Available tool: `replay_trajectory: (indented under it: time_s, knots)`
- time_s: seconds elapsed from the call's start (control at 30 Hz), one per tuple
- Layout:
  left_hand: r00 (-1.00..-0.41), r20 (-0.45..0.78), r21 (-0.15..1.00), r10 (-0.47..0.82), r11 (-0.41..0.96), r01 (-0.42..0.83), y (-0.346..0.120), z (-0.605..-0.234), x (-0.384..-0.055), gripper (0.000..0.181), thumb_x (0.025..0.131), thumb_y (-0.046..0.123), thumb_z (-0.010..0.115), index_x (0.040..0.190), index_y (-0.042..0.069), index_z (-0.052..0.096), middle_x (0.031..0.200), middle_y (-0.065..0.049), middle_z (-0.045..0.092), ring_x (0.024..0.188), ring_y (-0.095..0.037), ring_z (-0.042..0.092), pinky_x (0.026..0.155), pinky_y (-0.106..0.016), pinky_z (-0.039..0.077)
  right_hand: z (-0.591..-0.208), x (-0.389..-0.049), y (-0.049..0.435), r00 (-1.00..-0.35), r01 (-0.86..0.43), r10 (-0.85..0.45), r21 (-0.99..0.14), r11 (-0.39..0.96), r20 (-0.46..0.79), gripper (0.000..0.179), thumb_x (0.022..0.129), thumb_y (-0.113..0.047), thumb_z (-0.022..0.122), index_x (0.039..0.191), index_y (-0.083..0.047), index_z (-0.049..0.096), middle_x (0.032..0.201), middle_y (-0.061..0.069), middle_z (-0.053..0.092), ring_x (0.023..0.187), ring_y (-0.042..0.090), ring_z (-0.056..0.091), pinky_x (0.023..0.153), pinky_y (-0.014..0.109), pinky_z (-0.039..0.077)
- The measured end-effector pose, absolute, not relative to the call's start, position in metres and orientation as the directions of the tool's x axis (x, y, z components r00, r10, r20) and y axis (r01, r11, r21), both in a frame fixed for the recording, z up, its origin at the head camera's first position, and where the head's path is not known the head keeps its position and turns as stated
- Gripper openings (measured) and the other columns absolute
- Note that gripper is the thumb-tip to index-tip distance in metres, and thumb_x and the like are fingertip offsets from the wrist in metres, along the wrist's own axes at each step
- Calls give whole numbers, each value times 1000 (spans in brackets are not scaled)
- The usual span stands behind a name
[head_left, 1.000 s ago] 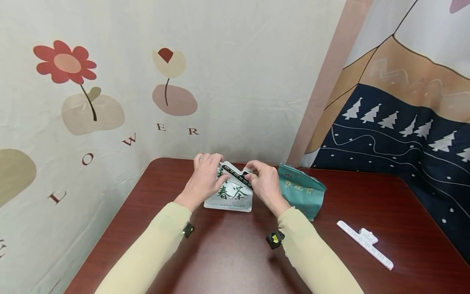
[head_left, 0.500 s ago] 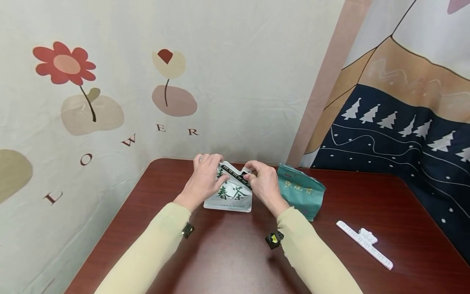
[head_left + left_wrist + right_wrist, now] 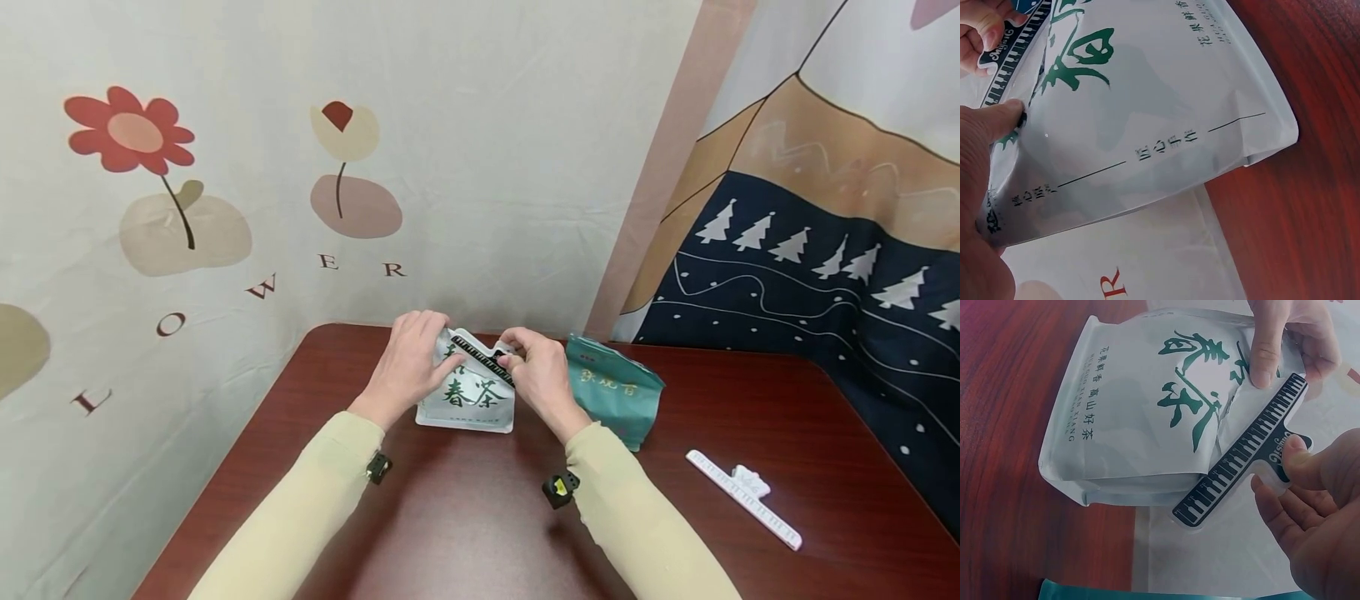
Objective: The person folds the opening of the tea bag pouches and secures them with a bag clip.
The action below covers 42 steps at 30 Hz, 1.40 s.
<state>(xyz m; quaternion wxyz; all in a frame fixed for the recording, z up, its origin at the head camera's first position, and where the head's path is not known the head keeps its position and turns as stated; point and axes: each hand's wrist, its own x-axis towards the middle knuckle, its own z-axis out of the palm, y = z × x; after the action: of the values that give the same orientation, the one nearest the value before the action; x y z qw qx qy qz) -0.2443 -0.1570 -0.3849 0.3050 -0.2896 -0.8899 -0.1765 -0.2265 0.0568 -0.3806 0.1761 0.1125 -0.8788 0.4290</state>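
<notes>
Left hand [image 3: 407, 360] pinches bag [image 3: 467, 408], right hand [image 3: 537, 375] pinches clip [image 3: 1244, 449], near table's far edge [image 3: 351, 330].

A cloth-lined room corner is showing here: a pale cloth [image 3: 510, 125] is bearing flowers [image 3: 135, 132] and letters [image 3: 393, 270], a second cloth [image 3: 825, 329] is carrying trees [image 3: 900, 290] and peaks [image 3: 825, 142], and a reddish-brown table [image 3: 465, 525] is standing against them. Whether they are dressing a home or a makeshift studio is staying unclear.

Even, soft light is spread over the head view; a pale sheen is reflected from the tabletop [image 3: 480, 508], and blurred shadows are cast there. Glare is caught on the pouch [image 3: 1138, 412]; the right wrist view is veiled by haze.
</notes>
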Motion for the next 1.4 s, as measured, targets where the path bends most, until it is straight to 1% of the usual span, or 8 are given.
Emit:
replay_trajectory:
  time_s: [0.37,0.7,0.93,1.13,1.27,1.4]
  knots:
    - [-670,629,184,393,763,620,-157,-387,-246,44,83,20,88,107,3,56,99,-10,60,96,-32,56,102,-48,40,-381,-228,53,-914,-338,-24,-729,595,404,19,86,5,74,96,-10,77,88,6,77,77,21,72,69,36,53]
    - [-669,629,173,395,769,616,-155,-385,-243,43,82,20,88,104,3,54,96,-10,58,95,-32,56,101,-49,40,-380,-229,49,-908,-352,-21,-733,582,419,21,86,8,72,96,-9,77,87,6,77,79,21,74,71,37,55]
    - [-668,631,176,395,766,619,-156,-384,-243,45,81,19,89,103,2,54,95,-11,58,94,-32,55,100,-50,40,-380,-228,50,-911,-353,-33,-737,576,411,18,87,6,72,97,-9,77,89,7,77,80,22,73,72,38,56]
    - [-677,623,174,391,775,608,-155,-384,-242,44,82,21,88,104,3,54,96,-10,58,94,-32,55,101,-50,40,-381,-230,57,-906,-392,-95,-730,560,413,16,89,0,77,103,-6,76,95,10,75,85,25,73,78,41,58]
    - [-684,618,178,388,778,602,-155,-384,-242,43,82,21,88,104,3,55,97,-11,59,95,-32,56,101,-50,40,-381,-231,63,-912,-394,-139,-729,559,386,22,89,-3,78,111,-4,75,101,13,75,92,30,73,83,44,59]
    - [-689,615,179,384,782,597,-155,-383,-242,44,82,21,88,104,3,55,97,-11,59,95,-32,55,101,-50,40,-380,-231,66,-917,-389,-158,-730,562,367,26,89,-2,78,114,-4,75,102,15,75,93,31,74,84,44,59]
